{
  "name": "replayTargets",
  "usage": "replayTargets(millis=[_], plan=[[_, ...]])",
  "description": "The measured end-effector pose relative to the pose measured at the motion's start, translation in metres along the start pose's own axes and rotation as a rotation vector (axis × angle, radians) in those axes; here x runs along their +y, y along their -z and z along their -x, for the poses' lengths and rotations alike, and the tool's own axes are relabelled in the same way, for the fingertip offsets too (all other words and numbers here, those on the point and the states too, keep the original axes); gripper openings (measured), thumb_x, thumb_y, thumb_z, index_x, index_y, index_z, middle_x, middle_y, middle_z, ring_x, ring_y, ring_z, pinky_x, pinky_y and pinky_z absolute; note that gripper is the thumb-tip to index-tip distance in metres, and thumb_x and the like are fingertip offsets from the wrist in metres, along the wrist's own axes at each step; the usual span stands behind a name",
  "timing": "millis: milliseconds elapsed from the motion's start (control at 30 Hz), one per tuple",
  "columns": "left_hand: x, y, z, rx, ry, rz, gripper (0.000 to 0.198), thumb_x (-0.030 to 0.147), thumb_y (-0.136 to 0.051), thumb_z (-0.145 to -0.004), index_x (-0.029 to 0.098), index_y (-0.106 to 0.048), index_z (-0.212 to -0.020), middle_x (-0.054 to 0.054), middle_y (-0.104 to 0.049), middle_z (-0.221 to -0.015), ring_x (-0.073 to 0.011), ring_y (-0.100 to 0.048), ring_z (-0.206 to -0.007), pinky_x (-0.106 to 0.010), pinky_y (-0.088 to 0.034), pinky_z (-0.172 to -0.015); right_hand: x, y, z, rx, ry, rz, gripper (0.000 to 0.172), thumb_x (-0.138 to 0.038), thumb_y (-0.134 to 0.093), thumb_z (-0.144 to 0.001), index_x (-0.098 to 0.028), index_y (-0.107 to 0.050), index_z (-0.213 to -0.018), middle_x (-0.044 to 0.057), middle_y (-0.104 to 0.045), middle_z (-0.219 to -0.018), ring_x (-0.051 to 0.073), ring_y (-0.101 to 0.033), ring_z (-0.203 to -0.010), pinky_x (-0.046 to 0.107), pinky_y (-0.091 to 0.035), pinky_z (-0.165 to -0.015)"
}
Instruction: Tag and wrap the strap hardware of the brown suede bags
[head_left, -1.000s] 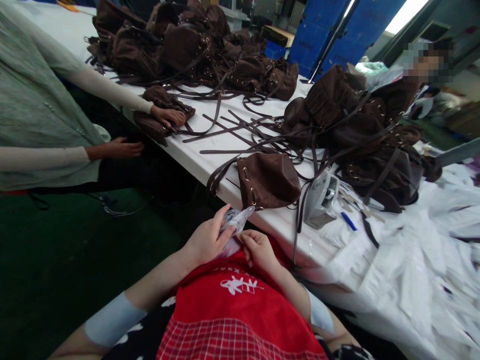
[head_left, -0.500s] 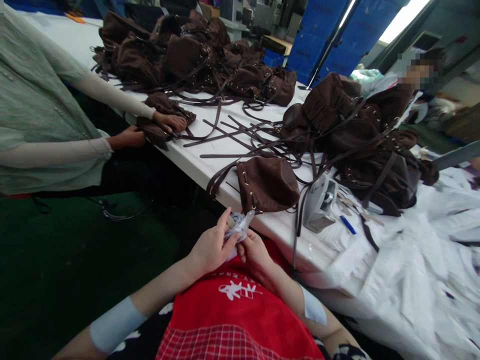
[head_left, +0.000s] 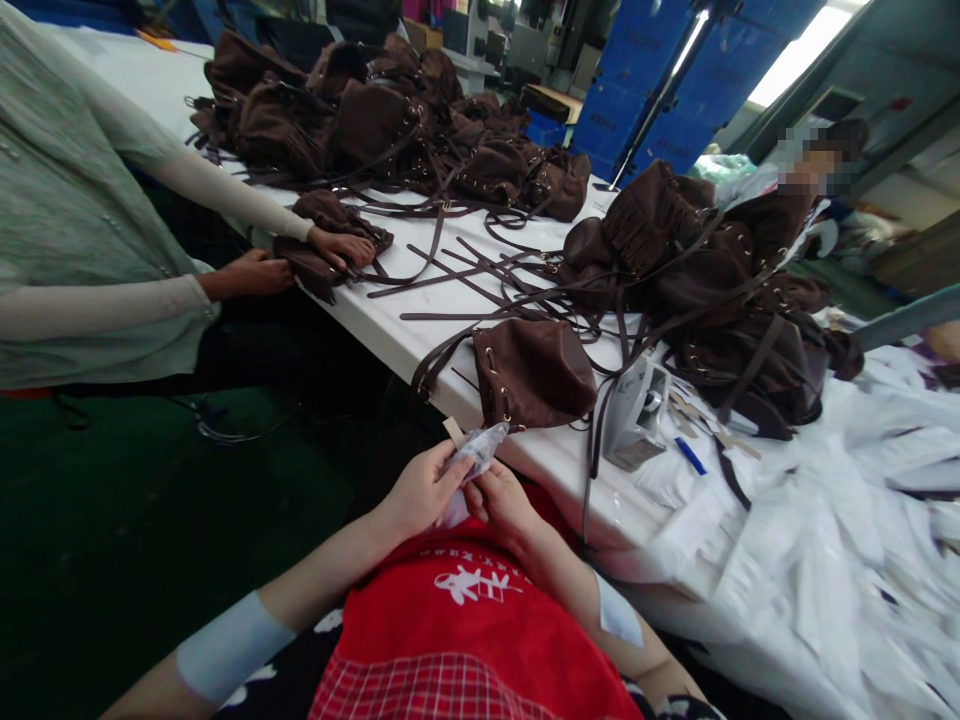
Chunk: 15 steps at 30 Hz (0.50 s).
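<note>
My left hand (head_left: 418, 490) and my right hand (head_left: 500, 497) meet in front of my red apron, just below the white table's edge (head_left: 390, 345). Both pinch a small clear plastic packet (head_left: 478, 450) with a tan tag at its left end. A brown suede drawstring bag (head_left: 534, 372) with metal eyelets lies on the table right above my hands. Its straps trail to the left and hang over the edge.
Heaps of brown fringed bags (head_left: 390, 110) and loose straps cover the far table, with more bags (head_left: 712, 280) at right. A grey device (head_left: 634, 410) and a blue pen (head_left: 690, 456) sit beside white paper sheets (head_left: 840, 520). A person in a green top holds a bag (head_left: 322, 245) at left.
My hands have turned the packet a little and the tan tag now shows at its left end. The person at left has brought the lower hand up to the bag.
</note>
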<state>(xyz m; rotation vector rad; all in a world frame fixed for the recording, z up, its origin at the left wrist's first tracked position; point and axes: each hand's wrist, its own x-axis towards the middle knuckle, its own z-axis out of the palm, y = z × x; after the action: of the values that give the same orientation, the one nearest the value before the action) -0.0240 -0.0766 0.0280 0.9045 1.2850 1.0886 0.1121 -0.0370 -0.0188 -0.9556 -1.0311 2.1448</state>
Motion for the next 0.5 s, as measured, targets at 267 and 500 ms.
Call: replayTargets(millis=[267,500], plan=[[0.002,0.013,-0.012,0.101,0.029,-0.105,0.032,0.049,-0.060,-0.085,0.018,-0.056,-0.076,0.004,-0.060,-0.059,-0.0044,-0.039,-0.026,-0.018,-0.020,-0.027,-0.005,0.002,0.012,0.175,0.120,0.191,0.041,-0.050,-0.067,-0.077,-0.020,-0.050,-0.100,-0.002,-0.064,-0.067,0.014,-0.061,-0.053,0.023,-0.045,-0.049],[-0.001,0.018,-0.019,0.042,0.044,-0.092,0.042,0.059,-0.053,-0.086,0.019,-0.051,-0.075,0.005,-0.055,-0.061,-0.0025,-0.035,-0.025,-0.017,-0.019,-0.025,-0.018,0.010,0.036,0.138,0.456,0.757,0.047,-0.022,-0.069,-0.078,-0.022,-0.057,-0.124,0.008,-0.067,-0.113,0.019,-0.065,-0.089,0.034,-0.054,-0.084]])
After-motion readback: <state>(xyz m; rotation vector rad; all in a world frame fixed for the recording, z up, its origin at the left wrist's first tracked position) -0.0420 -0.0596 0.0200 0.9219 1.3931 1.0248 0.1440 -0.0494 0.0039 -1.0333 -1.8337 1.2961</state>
